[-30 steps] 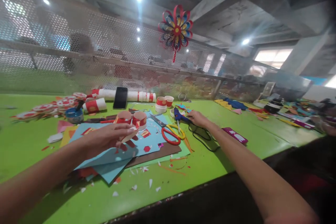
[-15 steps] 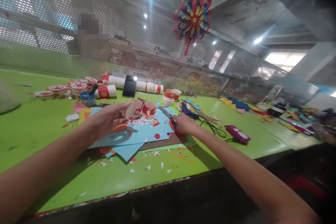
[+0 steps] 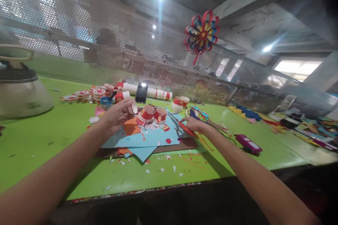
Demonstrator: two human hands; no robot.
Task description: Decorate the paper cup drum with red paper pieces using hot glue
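My left hand (image 3: pixel 118 115) is closed on a small round white paper cup piece (image 3: pixel 134 107), held above the blue paper sheet (image 3: pixel 148 140). An orange paper piece (image 3: pixel 131 126) lies just below that hand. Fingers of my right hand (image 3: pixel 192 125) wrap the red handles of a pair of scissors (image 3: pixel 185 127). The scissors' blades point to the far left, over the sheet's right side. Between my hands, a red-and-white paper cup piece (image 3: pixel 147 113) and another cup piece (image 3: pixel 160 115) sit on the sheet among small paper scraps.
Behind stand a phone (image 3: pixel 141 93), a long roll of stacked cups (image 3: pixel 155 93) and a blue glue jar (image 3: pixel 106 102). At left is a large lidded jug (image 3: pixel 23 91). A purple box (image 3: pixel 248 144) with a black cord lies right. Scraps dot the green table (image 3: pixel 87 179).
The view has swung left, so the jug shows more fully. My left hand has come away from the cup piece beside it, uncovering the orange paper. Both hands keep their holds.
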